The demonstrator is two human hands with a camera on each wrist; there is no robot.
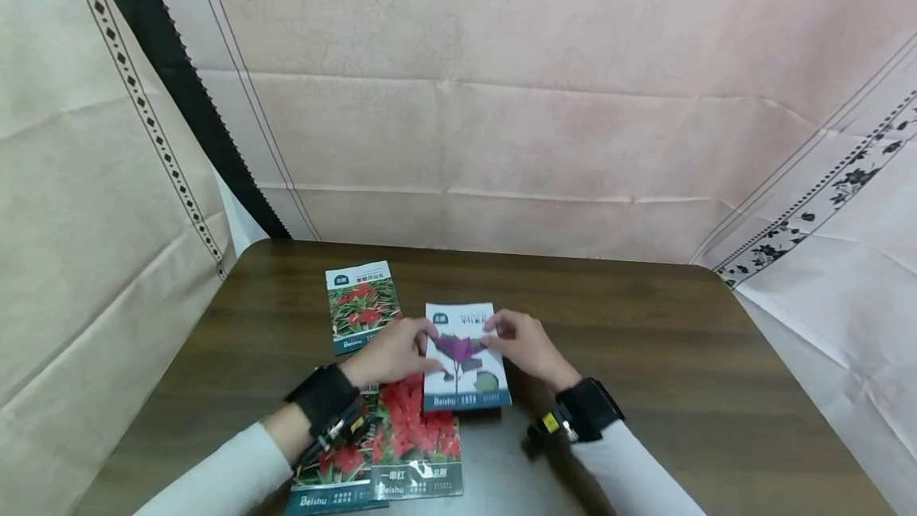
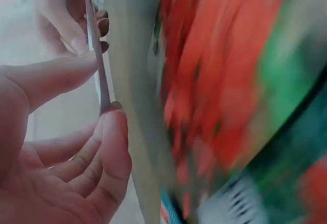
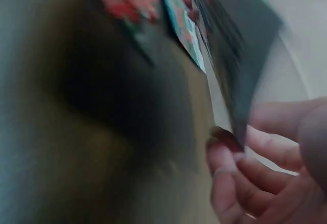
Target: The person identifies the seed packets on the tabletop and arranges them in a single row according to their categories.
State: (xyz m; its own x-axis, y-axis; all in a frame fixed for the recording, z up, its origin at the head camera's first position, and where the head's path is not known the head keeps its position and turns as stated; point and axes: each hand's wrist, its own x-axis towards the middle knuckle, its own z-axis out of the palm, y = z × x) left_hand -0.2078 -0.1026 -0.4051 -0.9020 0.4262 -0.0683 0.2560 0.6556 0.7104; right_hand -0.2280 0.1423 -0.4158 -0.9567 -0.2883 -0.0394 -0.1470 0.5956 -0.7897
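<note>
Both hands hold one white seed packet (image 1: 462,388) with a purple flower picture, raised over the table. My left hand (image 1: 397,353) pinches its left edge, and my right hand (image 1: 530,347) pinches the upper right edge. Seen edge-on in the left wrist view, the packet (image 2: 103,88) is a thin strip between thumb and fingers. In the right wrist view the dark, blurred packet (image 3: 230,45) slants into the fingertips (image 3: 222,155). Just below it lies a packet with red flowers (image 1: 419,468), partly covered by the held one.
Another red-flower packet (image 1: 344,498) lies under the left forearm, overlapped by its neighbour. A further packet (image 1: 363,305) is farther back at left. The brown wooden table (image 1: 645,341) has rounded far corners; pale patterned cloth (image 1: 501,142) hangs behind it.
</note>
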